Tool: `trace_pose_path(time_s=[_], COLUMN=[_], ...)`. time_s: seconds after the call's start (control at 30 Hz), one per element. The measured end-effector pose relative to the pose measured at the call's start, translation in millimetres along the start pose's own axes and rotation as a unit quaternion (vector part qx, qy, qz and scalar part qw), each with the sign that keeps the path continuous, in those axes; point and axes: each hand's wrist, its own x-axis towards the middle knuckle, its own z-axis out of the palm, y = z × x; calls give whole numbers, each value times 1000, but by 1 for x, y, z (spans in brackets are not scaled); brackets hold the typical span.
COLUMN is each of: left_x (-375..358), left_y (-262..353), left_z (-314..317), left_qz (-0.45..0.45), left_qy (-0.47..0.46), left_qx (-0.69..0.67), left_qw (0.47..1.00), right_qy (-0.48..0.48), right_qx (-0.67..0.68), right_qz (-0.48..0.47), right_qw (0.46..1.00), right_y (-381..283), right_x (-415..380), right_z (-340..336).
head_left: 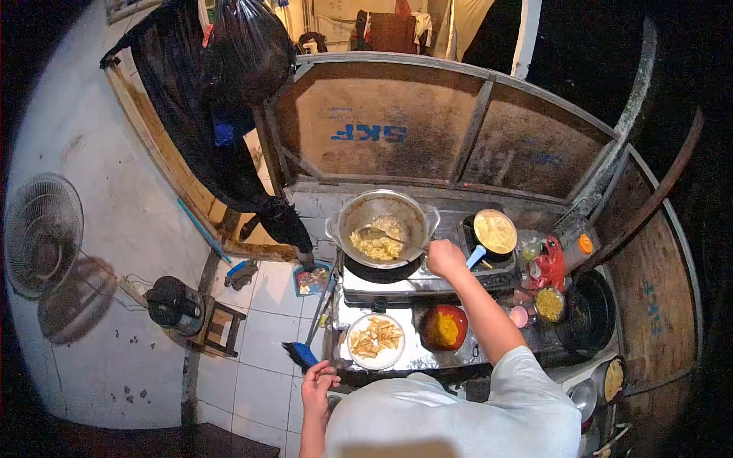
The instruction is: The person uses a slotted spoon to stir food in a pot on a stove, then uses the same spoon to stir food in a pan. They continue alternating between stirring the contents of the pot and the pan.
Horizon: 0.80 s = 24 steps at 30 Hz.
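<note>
My right hand (447, 259) is wrapped round the handle of a metal cooking spoon (374, 232). The spoon's head rests among pale yellow food pieces (382, 246) in a large two-handled metal pot (355, 210) on the stove (366, 286). Down by the counter's left edge, my left hand (317, 382) hangs with loosely curled fingers and nothing visible in them. A white plate (355, 359) of cut, browned strips lies to its right. Beside the plate stands a dark red bowl (429, 320) with something yellow-orange inside.
A small pan (496, 231) with a blue handle sits on the right burner. Further right are a red plastic bag (551, 263), a bowl of yellow-green food (550, 304) and a black basin (603, 305). Left on the floor are a blue-headed brush (302, 353), a dustpan (311, 280) and a rice cooker (174, 304) on a stool.
</note>
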Motion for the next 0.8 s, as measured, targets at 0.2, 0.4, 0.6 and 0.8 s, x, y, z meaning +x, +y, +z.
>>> trace_pose_path(time_s=[0.2,0.4,0.6,0.8], left_x=[2,3,7,8], left_y=[2,3,4,2], left_z=[3,3,6,5], left_qz=[-14,-21,-22,-9], left_qy=[1,-2,-6,-15], left_qx=[-4,-6,-1,-8], left_qw=[1000,1000,1000,1000], right_qy=[87,9,40,89], right_qx=[-33,-78,-36,-6], right_qz=[-44,-14,15,35], right_qw=[995,997,998,995], right_y=[19,-1,-6,-7], right_x=[-34,-58,-18,11], right_z=[-13,-21,56,65])
